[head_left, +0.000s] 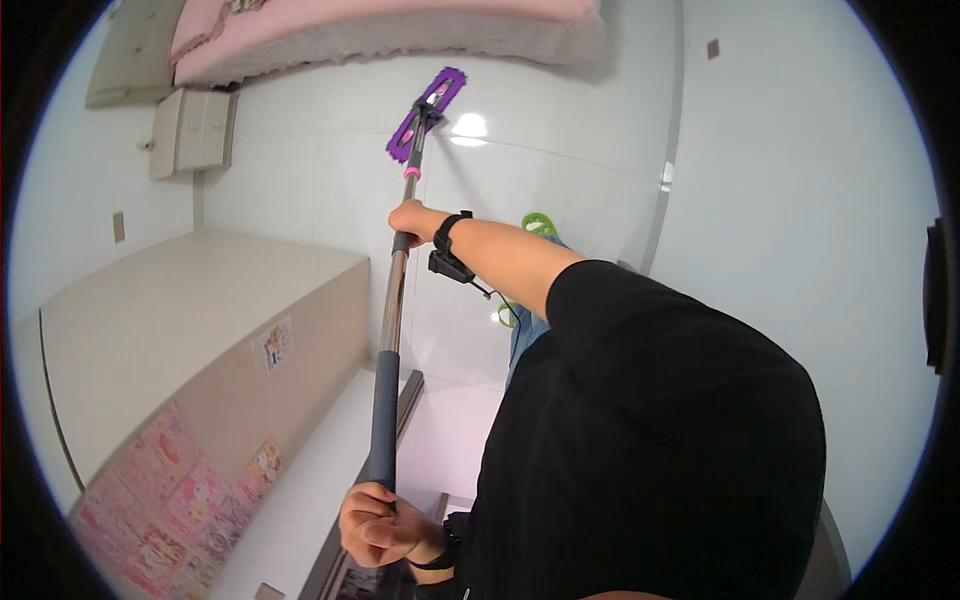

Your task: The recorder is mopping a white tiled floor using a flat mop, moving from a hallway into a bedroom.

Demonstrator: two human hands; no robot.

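A flat mop with a long metal pole [394,310] runs up and away from me, slightly tilted. Its purple, fringed head [400,138] rests on the glossy white floor near the bed. My left hand [380,527] is wrapped round the grey-sleeved handle end, low in the view. Farther up, my right hand [411,222] grips the pole at a dark collar, the arm stretched out. A pink ring [412,174] sits on the pole between that hand and the mop head. Black bands circle both wrists; a small black device [450,266] with a cable hangs by the right one.
A pink-covered bed [400,35] stands at the far side, with a small bedside cabinet [190,132] to its left. A large pale cabinet [200,290] with pink pictures fills the left. Below my arm are green slippers [538,223]. A white wall [800,190] rises at right.
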